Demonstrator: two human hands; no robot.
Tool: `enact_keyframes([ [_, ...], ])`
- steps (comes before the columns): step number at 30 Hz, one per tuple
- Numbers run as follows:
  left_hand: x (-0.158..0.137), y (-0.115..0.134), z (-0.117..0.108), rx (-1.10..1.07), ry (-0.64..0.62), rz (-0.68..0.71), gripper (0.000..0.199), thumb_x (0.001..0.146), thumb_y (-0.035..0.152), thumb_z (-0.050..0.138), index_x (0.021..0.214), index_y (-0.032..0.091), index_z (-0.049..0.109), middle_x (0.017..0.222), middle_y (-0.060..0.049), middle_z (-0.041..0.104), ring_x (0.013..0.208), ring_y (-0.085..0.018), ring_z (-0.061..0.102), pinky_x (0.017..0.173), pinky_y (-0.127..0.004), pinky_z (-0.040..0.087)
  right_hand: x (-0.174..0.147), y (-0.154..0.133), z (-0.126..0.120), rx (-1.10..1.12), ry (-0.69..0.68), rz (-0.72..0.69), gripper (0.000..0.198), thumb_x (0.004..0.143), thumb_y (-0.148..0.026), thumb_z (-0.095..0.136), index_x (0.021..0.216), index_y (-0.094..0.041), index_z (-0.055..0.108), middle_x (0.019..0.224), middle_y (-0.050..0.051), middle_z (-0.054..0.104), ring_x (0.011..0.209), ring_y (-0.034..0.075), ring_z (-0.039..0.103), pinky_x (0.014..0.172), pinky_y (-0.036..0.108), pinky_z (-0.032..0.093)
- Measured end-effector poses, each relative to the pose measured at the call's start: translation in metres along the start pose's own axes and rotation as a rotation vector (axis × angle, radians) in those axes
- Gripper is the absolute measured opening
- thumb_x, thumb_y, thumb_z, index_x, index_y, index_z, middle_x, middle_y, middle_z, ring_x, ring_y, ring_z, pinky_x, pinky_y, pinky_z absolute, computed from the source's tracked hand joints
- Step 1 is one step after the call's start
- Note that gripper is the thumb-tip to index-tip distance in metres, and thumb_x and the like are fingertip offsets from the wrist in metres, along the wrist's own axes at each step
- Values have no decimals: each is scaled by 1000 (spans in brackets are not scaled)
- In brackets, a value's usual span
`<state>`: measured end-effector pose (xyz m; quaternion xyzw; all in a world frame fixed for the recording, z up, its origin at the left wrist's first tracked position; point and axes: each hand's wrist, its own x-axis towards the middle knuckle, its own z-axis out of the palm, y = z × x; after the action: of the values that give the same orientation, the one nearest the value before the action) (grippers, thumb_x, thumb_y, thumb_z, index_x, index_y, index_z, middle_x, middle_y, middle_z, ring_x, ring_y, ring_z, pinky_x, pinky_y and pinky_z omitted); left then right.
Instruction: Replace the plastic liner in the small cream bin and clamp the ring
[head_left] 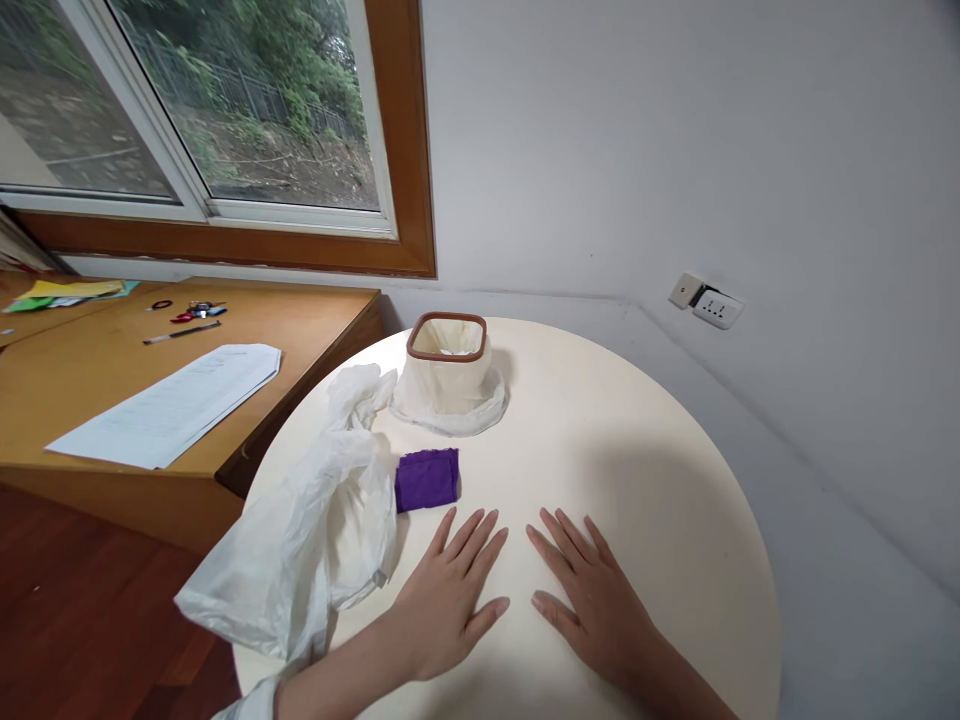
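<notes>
My left hand (454,590) lies flat on the round white table (555,400), fingers spread, holding nothing. Just beyond its fingertips is a folded purple cloth (427,479). To the left, a crumpled white plastic bag (300,530) sprawls over the tabletop and past its edge. My right hand (589,590) also rests flat with its fingers apart and nothing in it. At the far side of the table stands a small bin (448,380) with a brown rim, lined with a white bag whose edge spreads around its base.
A wooden desk (187,370) adjoins on the left. On it are papers (172,405), a pen (181,333), keys (198,312) and coloured sheets (71,291). Behind are a window (255,100) and a white wall with a power socket (718,308).
</notes>
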<state>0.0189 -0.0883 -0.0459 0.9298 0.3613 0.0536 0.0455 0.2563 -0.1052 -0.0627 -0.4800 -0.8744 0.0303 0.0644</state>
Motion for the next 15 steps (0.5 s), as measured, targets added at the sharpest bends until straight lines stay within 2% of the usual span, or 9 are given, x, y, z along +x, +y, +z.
enact_keyframes([
  [15, 1, 0, 0, 12, -9, -4, 61, 91, 46, 25, 141, 17, 6, 146, -10, 16, 134, -26, 13, 107, -48, 12, 0, 0, 1, -1, 25, 0, 59, 89, -44, 32, 140, -26, 11, 145, 2, 19, 133, 24, 18, 106, 48, 19],
])
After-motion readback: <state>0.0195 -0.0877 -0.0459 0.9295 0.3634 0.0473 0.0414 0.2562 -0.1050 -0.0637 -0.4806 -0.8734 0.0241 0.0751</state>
